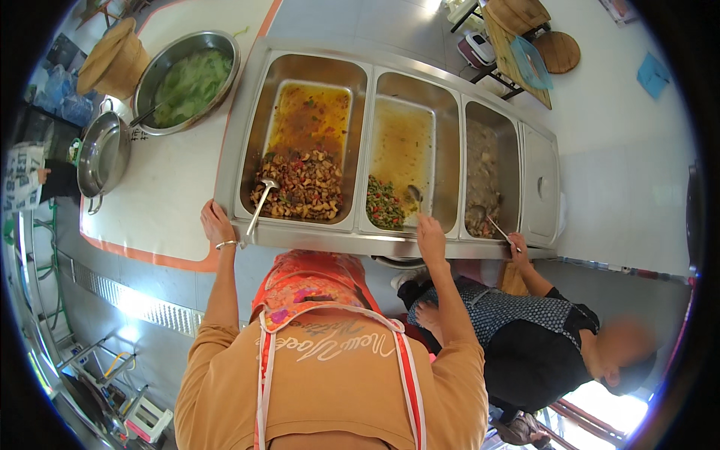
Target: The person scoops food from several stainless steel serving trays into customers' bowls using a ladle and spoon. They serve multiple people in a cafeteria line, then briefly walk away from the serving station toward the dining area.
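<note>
My right hand (431, 239) grips the handle of a metal serving spoon (415, 193) over the middle pan (450, 169) of a stainless steel food warmer (315, 233). Chopped green and red food (384, 205) is heaped in that pan's near left corner, with oily liquid beyond. My left hand (217, 225), a bangle at its wrist, rests against the warmer's left front corner; whether its fingers grip the edge is unclear. Close to it, a metal ladle (260, 208) leans in the left pan (354, 129), among browned diced food (306, 185) and reddish oil.
At my right, a co-worker's hand (518, 247) holds a utensil in the right pan (509, 157) of greyish stew. A steel lid (541, 169) covers the far right section. On the left table (163, 197) stand a basin of greens in liquid (191, 90), a steel pot (104, 154) and a wooden bucket (115, 62).
</note>
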Demonstrator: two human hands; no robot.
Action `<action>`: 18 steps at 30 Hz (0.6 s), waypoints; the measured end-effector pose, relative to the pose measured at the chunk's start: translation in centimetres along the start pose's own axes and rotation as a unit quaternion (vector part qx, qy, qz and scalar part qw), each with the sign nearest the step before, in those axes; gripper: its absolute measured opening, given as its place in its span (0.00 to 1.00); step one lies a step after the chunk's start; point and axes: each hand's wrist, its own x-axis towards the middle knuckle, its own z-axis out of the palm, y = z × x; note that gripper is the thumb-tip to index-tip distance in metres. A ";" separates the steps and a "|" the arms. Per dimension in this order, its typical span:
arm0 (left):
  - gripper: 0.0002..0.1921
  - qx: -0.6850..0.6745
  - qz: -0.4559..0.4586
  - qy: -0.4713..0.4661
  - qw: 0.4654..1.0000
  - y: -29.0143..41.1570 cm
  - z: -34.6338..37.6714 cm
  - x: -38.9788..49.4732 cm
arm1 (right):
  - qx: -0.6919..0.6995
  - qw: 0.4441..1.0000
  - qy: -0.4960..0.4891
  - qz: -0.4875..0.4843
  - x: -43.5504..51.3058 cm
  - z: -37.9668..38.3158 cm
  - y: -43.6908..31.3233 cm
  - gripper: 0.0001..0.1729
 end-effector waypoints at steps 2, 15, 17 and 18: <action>0.14 -0.001 -0.003 0.002 1.000 -0.1 0.1 0.0 | 0.023 0.999 -0.028 -0.002 -1.1 -0.9 -0.4 0.14; 0.13 -0.024 -0.015 0.007 1.000 1.3 -1.0 0.1 | 0.008 0.998 -0.040 0.037 0.6 -1.3 1.2 0.13; 0.13 -0.023 -0.014 0.007 1.000 1.4 -1.1 0.1 | 0.060 0.994 -0.076 0.051 0.1 -2.0 0.8 0.13; 0.13 -0.023 -0.014 0.008 1.000 1.3 -1.0 0.1 | 0.069 0.996 -0.050 0.039 0.2 -2.5 0.8 0.13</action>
